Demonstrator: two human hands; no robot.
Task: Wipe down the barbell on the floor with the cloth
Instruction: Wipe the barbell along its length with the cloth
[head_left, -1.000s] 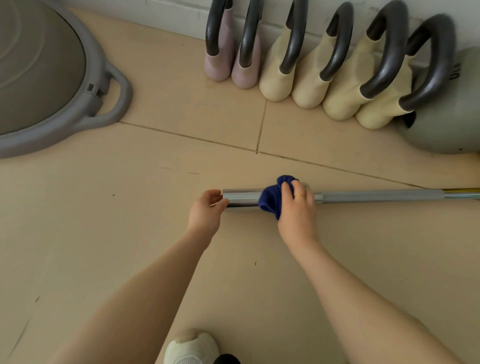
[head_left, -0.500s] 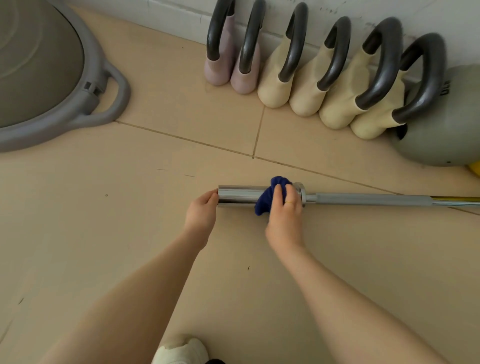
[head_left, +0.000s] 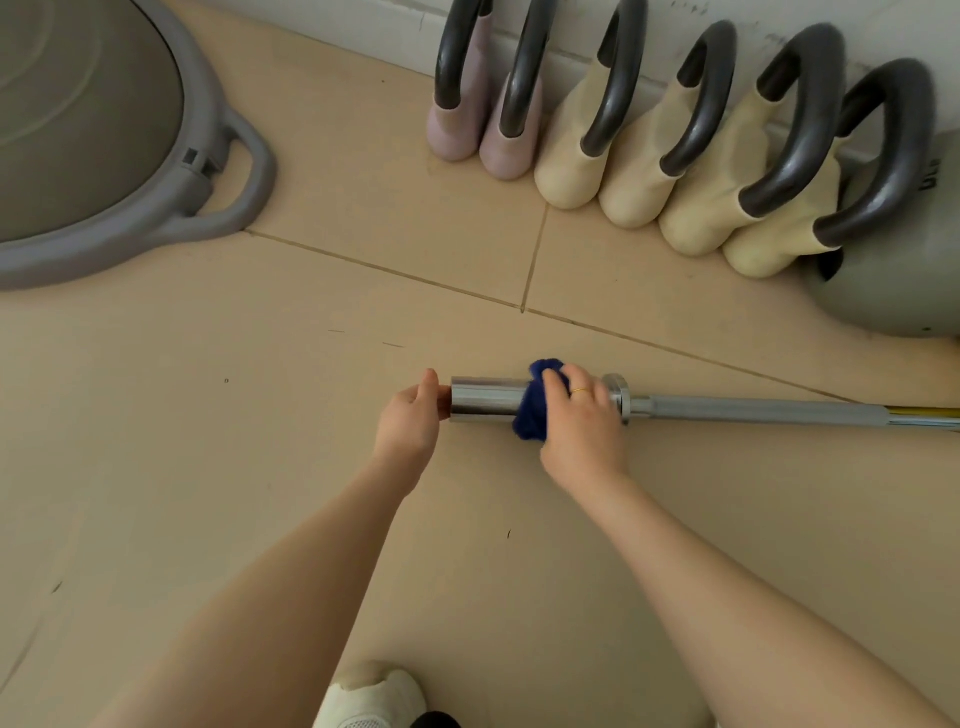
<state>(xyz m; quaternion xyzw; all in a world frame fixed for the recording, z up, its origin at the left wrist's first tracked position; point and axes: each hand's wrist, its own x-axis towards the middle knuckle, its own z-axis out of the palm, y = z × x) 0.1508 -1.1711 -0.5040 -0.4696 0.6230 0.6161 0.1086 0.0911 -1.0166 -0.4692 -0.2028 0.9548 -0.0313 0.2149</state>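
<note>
1. Barbell (head_left: 753, 410) lay flat on the floor, long axis running left-right across both hands; most of its length extended off to the right of the right hand.
2. Right hand (head_left: 582, 426) was curled over the sleeve, gripping the blue cloth (head_left: 532, 410) against it.
3. Left hand (head_left: 410, 421) sat at the bar's end, loosely cupped, fingers touching the end face.
4. Judgement: unwiped shaft lay rightward, nearest the right hand.
</note>
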